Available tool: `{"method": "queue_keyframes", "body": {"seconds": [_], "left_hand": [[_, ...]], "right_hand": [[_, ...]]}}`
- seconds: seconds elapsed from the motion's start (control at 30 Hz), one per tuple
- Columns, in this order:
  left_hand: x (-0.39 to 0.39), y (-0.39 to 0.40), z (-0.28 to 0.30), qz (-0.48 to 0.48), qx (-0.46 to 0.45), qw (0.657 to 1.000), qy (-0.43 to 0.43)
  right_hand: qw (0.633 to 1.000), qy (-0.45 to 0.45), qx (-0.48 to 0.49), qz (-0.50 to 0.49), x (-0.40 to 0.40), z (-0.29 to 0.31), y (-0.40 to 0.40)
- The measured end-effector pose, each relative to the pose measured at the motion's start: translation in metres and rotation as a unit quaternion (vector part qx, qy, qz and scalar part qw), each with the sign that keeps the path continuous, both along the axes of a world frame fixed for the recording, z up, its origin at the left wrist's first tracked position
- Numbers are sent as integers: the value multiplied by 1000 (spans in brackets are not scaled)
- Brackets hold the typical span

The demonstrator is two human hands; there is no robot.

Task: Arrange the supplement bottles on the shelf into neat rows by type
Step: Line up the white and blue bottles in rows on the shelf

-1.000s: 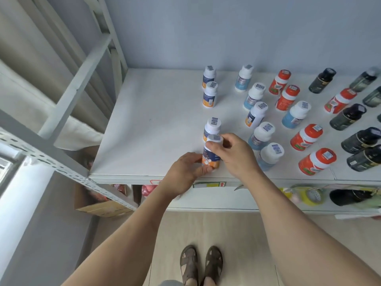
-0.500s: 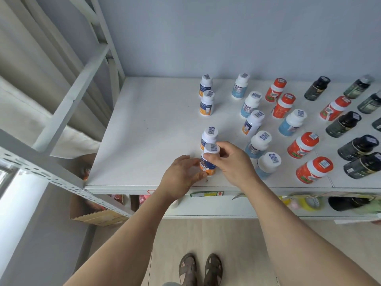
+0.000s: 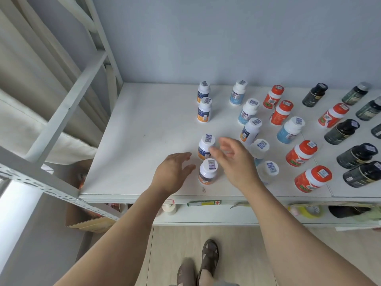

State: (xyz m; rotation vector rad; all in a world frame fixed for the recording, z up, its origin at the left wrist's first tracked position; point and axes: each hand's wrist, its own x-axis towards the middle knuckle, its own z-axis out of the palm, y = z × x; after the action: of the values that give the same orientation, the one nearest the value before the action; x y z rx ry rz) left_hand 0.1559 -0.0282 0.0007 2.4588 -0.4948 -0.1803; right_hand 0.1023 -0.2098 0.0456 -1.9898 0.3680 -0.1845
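From the head view, a white-capped bottle with an orange-and-blue label (image 3: 207, 171) stands upright near the front edge of the white shelf (image 3: 144, 141), cap up, its long axis vertical, just in front of a matching bottle (image 3: 205, 147). The left hand (image 3: 172, 174) hovers beside it, fingers loosely spread and empty. The right hand (image 3: 233, 159), blurred, also hangs spread on its other side, gripping nothing.

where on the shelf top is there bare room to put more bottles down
Bare: the left part of the shelf, from its left edge to the column of navy-and-orange bottles. Crowded: right of that column, where blue, red-capped and dark bottles stand close together.
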Motion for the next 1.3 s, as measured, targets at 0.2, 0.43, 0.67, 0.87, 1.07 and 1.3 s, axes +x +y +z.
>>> {"method": "queue_keyframes", "body": {"seconds": [0.2, 0.43, 0.67, 0.87, 1.07, 1.3], "left_hand": [[19, -11, 5, 29, 7, 999, 38], [34, -26, 11, 9, -40, 991, 129], [46, -27, 24, 11, -232, 937, 259], [50, -23, 30, 13, -281, 906, 315], [48, -24, 28, 17, -302, 893, 334], [49, -24, 21, 5, -218, 943, 250]], "right_hand": [[978, 115, -125, 125, 54, 6, -12], [975, 119, -117, 150, 77, 3, -24], [988, 84, -40, 119, 94, 15, -25], [990, 87, -26, 111, 98, 18, -21], [988, 101, -36, 111, 93, 21, -21], [988, 100, -13, 118, 84, 17, -23]]}}
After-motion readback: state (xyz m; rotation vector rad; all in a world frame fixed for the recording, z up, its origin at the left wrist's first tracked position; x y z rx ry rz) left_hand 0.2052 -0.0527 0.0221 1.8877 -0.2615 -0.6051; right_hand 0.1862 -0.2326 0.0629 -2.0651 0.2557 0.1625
